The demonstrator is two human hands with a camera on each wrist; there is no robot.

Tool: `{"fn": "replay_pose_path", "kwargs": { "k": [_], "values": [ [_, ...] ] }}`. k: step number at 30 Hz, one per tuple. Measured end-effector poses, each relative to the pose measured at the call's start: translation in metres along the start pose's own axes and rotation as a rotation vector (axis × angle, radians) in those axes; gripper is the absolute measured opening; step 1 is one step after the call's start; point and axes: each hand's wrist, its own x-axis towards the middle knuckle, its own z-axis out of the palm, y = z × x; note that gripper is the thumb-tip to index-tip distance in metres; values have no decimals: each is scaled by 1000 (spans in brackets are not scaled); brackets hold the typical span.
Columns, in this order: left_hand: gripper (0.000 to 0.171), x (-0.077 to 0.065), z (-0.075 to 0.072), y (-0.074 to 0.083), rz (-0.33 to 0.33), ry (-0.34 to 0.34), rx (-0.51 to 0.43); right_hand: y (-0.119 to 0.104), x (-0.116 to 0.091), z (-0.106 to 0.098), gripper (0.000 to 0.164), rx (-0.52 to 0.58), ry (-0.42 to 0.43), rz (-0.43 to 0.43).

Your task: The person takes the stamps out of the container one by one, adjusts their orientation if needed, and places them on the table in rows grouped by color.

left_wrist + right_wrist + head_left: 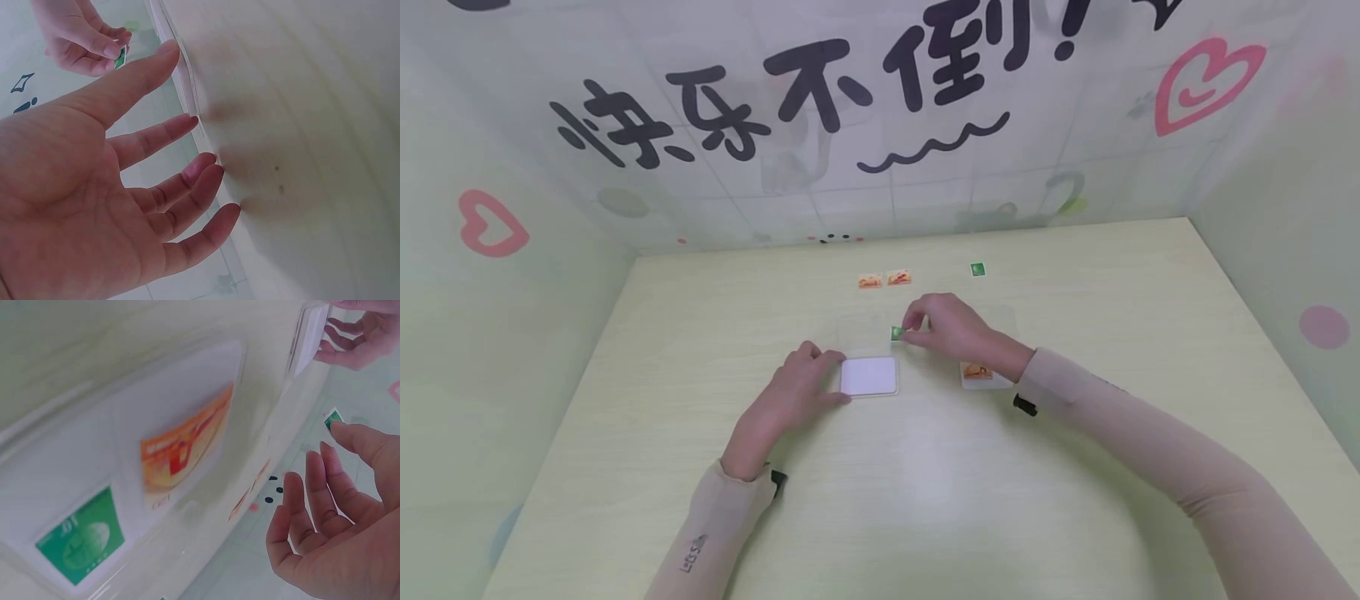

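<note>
My right hand [951, 325] pinches a small green stamp [897, 333] between thumb and fingertips, above the table. The same stamp [333, 419] shows at the thumb tip in the right wrist view. My left hand [797, 383] rests at the left side of a white card [868, 377], its thumb and fingers spread and touching the card's edge. In the left wrist view the card's edge [187, 81] is seen side-on by the thumb. Under my right wrist lies another white card [131, 431], bearing an orange stamp [187, 450] and a green stamp [84, 537].
Two orange stamps, a left one [870, 282] and a right one [898, 277], lie further back on the pale wooden table [925, 483]. A green stamp [977, 269] lies to their right. Faint clear sheets [857, 327] lie behind the cards. Printed walls [850, 192] enclose the table.
</note>
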Motion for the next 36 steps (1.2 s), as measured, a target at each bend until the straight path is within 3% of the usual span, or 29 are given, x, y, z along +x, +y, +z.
{"fn": "replay_pose_path", "kwargs": {
  "k": [28,36],
  "values": [
    [58,-3,-2,2,4,4,0,38,14,-38,18,-19,84,57],
    [62,-1,-2,-2,23,-14,-80,48,16,-44,18,-25,99,93]
  ]
}}
